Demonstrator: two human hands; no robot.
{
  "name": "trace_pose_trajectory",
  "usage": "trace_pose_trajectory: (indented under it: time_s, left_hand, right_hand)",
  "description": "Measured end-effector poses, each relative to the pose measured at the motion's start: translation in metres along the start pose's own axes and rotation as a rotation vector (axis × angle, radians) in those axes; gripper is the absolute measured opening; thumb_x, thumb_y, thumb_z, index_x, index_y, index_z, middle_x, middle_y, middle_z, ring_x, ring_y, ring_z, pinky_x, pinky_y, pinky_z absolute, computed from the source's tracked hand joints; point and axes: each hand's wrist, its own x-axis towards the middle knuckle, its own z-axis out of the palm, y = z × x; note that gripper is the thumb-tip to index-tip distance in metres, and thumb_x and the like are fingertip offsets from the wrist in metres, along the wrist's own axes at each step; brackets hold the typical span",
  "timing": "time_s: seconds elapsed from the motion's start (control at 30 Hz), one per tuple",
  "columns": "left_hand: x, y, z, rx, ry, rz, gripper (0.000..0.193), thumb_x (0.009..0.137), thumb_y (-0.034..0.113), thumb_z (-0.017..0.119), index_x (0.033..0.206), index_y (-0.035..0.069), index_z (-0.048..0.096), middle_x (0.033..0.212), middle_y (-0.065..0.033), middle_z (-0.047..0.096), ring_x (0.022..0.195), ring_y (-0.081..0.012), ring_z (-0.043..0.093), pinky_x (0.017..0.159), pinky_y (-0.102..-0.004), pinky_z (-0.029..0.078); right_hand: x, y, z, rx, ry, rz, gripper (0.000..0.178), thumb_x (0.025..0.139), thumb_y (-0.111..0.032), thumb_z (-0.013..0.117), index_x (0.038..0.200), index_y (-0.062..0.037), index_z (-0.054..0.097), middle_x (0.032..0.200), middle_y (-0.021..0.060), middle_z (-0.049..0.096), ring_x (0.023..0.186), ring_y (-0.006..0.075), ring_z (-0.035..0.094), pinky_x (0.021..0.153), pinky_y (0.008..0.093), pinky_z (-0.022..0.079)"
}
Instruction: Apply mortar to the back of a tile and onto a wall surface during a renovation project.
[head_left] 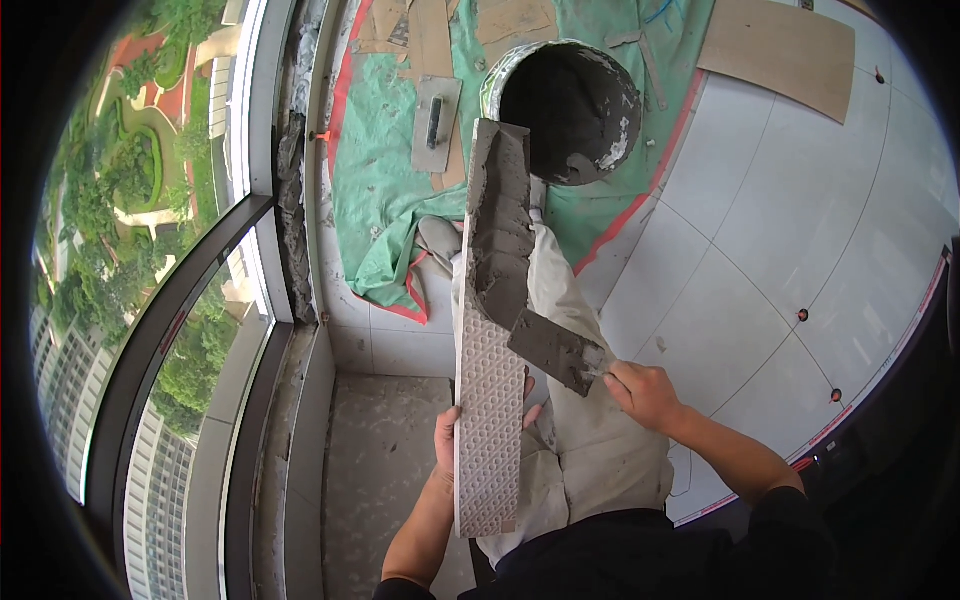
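Observation:
A long narrow tile strip (487, 430) lies lengthwise over my legs, its dimpled back facing up. Grey mortar (503, 225) coats its far half, while the near half is bare. My left hand (447, 440) grips the strip near its middle, thumb at the left edge and fingertips showing past the right edge. In my right hand (643, 394) is a trowel (553, 348), its rectangular blade smeared with mortar. The blade's left end touches the strip at the near end of the mortar. The trowel's handle is mostly hidden by my fingers.
Beyond the strip, a mortar bucket (491, 92) stands on a green sheet (375, 240). A second trowel (436, 125) with a black handle lies left of it. Cardboard (780, 50) lies on pale floor tiles (740, 190) at right. A window frame (262, 215) runs along the left.

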Motion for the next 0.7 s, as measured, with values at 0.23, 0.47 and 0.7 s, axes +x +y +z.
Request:
trace_pose_trajectory:
  time_s: [0.23,0.47,0.7]
  left_hand:
    - [-0.001,-0.003,0.007,-0.039,-0.004,0.014,0.104,0.096,0.054,0.074,0.181,0.011,0.031,0.179,-0.0201,0.043,0.168,-0.0435,0.036,0.135,-0.0699,0.032]
    - [-0.001,0.001,-0.001,-0.008,-0.029,0.034,0.101,0.097,0.052,0.073,0.180,0.012,0.033,0.181,-0.0182,0.041,0.170,-0.0453,0.034,0.135,-0.0698,0.032]
    - [0.007,-0.001,-0.002,-0.005,-0.024,-0.001,0.104,0.096,0.055,0.072,0.181,0.011,0.031,0.182,-0.0199,0.039,0.170,-0.0455,0.034,0.135,-0.0706,0.033]
  right_hand:
    - [0.032,-0.023,-0.007,0.192,0.051,0.038,0.025,0.107,-0.028,0.075,0.103,-0.0050,0.069,0.085,0.0170,0.072,0.073,0.0426,0.072,0.065,0.0500,0.055]
    - [0.156,0.023,0.020,0.035,0.294,-0.067,0.020,0.106,-0.024,0.077,0.108,-0.0042,0.071,0.081,0.0189,0.072,0.072,0.0425,0.072,0.063,0.0504,0.053]
    - [0.228,0.094,0.004,0.006,0.508,0.062,0.034,0.113,-0.035,0.070,0.103,-0.0025,0.065,0.072,0.0164,0.069,0.065,0.0390,0.071,0.058,0.0476,0.054]
